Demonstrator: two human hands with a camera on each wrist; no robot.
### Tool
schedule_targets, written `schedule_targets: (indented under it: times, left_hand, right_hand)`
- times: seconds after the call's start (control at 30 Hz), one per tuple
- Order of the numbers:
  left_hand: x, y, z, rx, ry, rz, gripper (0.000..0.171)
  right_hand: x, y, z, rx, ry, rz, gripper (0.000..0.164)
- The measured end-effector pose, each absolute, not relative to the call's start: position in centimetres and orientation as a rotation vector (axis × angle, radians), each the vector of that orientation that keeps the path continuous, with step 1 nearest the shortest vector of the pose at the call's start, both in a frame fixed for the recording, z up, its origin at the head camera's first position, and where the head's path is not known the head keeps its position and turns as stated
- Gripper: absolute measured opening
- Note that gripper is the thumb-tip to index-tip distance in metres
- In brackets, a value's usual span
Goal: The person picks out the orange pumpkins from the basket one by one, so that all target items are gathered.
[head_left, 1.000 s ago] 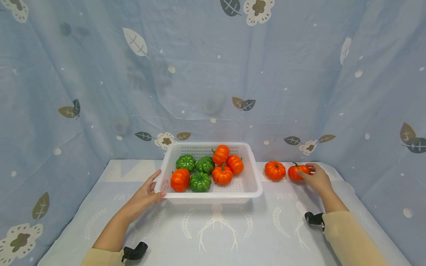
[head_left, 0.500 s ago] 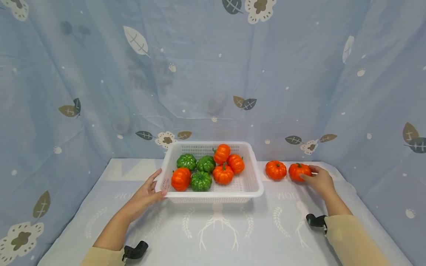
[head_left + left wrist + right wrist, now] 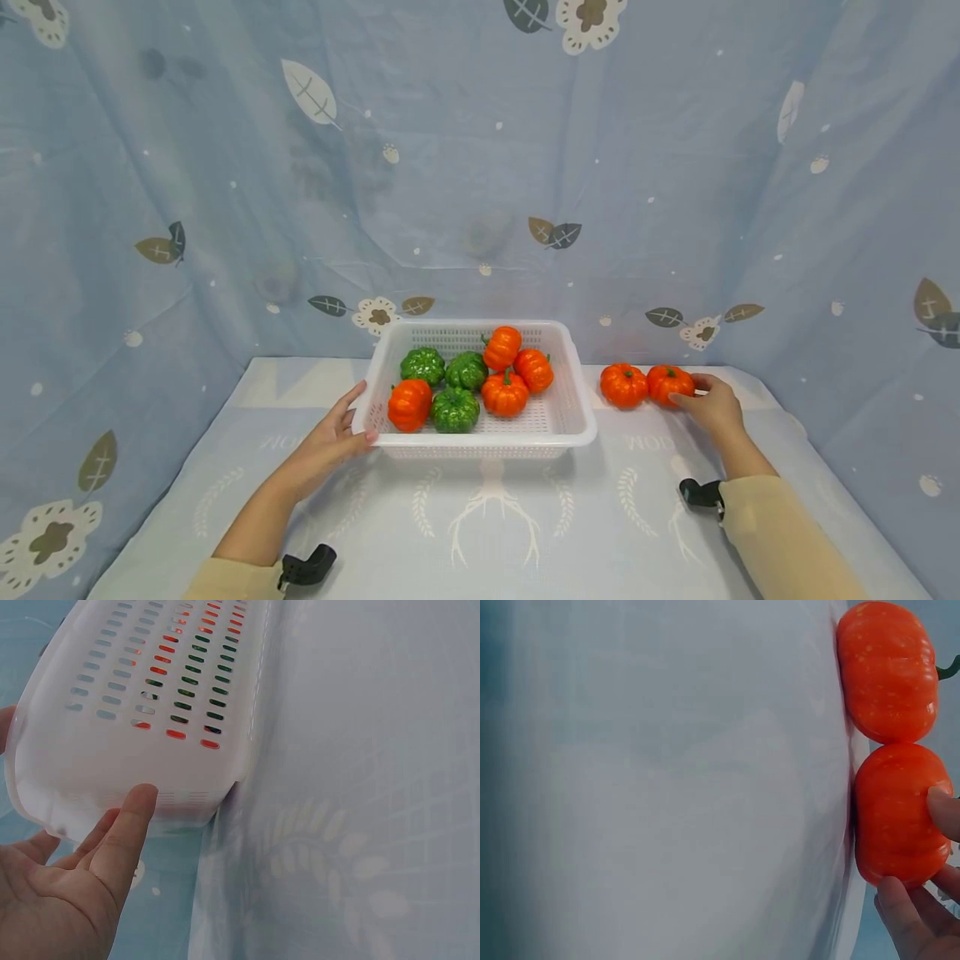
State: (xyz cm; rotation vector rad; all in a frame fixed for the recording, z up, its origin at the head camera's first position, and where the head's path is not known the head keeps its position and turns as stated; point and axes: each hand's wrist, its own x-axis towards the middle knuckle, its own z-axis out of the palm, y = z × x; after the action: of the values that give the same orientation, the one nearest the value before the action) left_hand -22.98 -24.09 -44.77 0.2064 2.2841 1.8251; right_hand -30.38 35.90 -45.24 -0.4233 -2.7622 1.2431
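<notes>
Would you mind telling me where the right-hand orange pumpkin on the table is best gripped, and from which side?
Grip the orange pumpkin across its round ribbed body, thumb and fingers on opposite sides, coming from above and the right, where the right hand already touches it. Its left flank touches the neighbouring pumpkin, so no finger fits there, and the stem looks too thin.

Basket (image 3: 581, 417) white perforated plastic; pumpkins (image 3: 670, 384) glossy, ribbed; tablecloth (image 3: 570, 517) matt cloth.

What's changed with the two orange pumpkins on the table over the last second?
The right hand, pinching the right-hand orange toy pumpkin, has slid it left until it touches the other orange toy pumpkin; a gap separated them before. The left hand stays on the white perforated plastic basket, whose orange and green pumpkins have not moved.
</notes>
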Motion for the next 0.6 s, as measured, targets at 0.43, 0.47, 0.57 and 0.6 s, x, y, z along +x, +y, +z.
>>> schedule_targets:
  times: [0.43,0.47,0.57,0.6]
  left_hand:
    - [-22.98,-24.12,-44.67,0.216,2.273,1.837,0.096]
    - [-22.98,-24.14,-44.64,0.223,2.268,1.837,0.096]
    - [-22.96,-24.14,-44.57,0.219,2.258,1.850,0.096]
    - [-22.94,-24.13,-44.54,0.221,2.256,1.852,0.096]
  right_hand:
    - [-30.48,36.17,-45.88,-0.464,-2.772,1.212,0.071]
    - [-30.49,36.20,-45.90,-0.467,-2.773,1.212,0.071]
    - [-30.51,36.27,-45.97,-0.470,-2.774,1.222,0.072]
    - [-30.49,36.29,-45.96,-0.468,-2.774,1.225,0.072]
